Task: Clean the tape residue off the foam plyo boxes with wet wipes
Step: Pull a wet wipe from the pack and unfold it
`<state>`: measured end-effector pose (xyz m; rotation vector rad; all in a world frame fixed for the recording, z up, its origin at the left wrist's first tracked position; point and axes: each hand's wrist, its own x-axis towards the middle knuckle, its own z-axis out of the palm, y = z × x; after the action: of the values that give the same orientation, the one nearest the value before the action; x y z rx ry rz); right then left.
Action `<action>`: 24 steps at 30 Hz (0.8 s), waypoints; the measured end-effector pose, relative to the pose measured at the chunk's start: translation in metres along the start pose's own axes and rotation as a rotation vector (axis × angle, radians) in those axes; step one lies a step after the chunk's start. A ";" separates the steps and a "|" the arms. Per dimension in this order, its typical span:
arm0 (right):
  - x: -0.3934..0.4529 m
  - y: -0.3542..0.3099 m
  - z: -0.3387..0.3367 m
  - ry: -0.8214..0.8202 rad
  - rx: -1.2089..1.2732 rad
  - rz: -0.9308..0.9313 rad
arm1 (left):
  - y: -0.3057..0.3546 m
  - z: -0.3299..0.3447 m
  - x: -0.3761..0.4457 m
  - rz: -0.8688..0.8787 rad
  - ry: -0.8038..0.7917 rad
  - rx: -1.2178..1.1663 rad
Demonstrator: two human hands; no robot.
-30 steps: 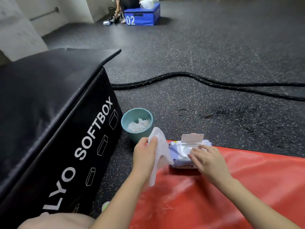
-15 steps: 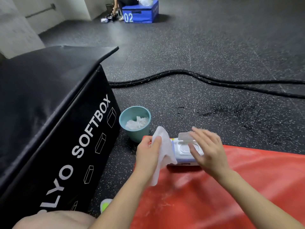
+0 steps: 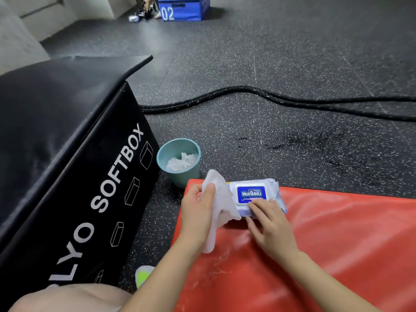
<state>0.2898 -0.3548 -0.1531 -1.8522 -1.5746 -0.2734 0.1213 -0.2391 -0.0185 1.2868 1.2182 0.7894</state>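
**Pack lid pressed shut, fresh wipe in hand**

The flip lid of the wet wipe pack [image 3: 254,195], which stood open a second ago and was halfway down half a second ago, now lies flat with its blue label facing up. The right hand [image 3: 269,224] rests on the near edge of the pack with straight fingers, pressing the lid down rather than gripping anything. The left hand [image 3: 198,213] pinches a white wet wipe [image 3: 219,199] between thumb and fingers, as it did a second ago; the wipe hangs down past the palm. My reading is that drawing a wipe is finished and the pack is sealed against drying, so wiping can begin next.

The pack sits at the far left corner of the red plyo box [image 3: 315,244], low and right of centre in the frame. Pale scuffed streaks [image 3: 213,264] show on the red surface just below the left hand; they are probably tape residue, though I cannot be sure.

Counted: three plyo boxes, namely the red one, the black box [image 3: 67,154] marked SOFTBOX on the left, and a blue box [image 3: 182,9] marked 02 at the top. One wipe pack, one wipe in hand, and one teal cup [image 3: 180,174] holding crumpled used wipes between the black and red boxes. One black battle rope [image 3: 281,100] crosses the speckled floor.
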 end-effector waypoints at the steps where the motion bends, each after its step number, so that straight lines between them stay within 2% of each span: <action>1: -0.001 0.000 0.001 0.003 -0.003 0.004 | 0.001 0.000 -0.001 -0.005 -0.006 -0.012; 9: -0.004 -0.004 0.007 -0.067 -0.069 0.064 | 0.013 -0.002 -0.003 -0.001 0.015 0.000; 13: 0.013 -0.015 -0.007 -0.076 0.005 0.111 | 0.021 -0.007 -0.008 -0.008 -0.014 -0.047; 14: 0.021 -0.025 -0.011 -0.058 0.078 0.158 | 0.024 -0.012 -0.009 -0.008 -0.025 -0.078; 16: 0.043 -0.058 -0.024 -0.062 0.394 0.357 | 0.033 -0.024 -0.012 0.002 -0.053 -0.164; 18: 0.074 -0.101 -0.038 -0.207 0.876 0.620 | 0.044 -0.039 -0.016 0.009 -0.086 -0.287; 20: 0.100 -0.138 -0.045 -0.354 1.304 0.781 | 0.057 -0.058 -0.022 0.034 -0.071 -0.375; 22: 0.122 -0.167 -0.049 -0.325 1.481 0.777 | 0.070 -0.077 -0.027 0.056 -0.043 -0.429; 24: 0.142 -0.196 -0.052 -0.226 1.497 0.706 | 0.083 -0.102 -0.032 0.102 -0.020 -0.446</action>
<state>0.1558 -0.2679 0.0356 -1.0164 -0.6462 1.1471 0.0318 -0.2269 0.0825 0.9898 0.8988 1.0512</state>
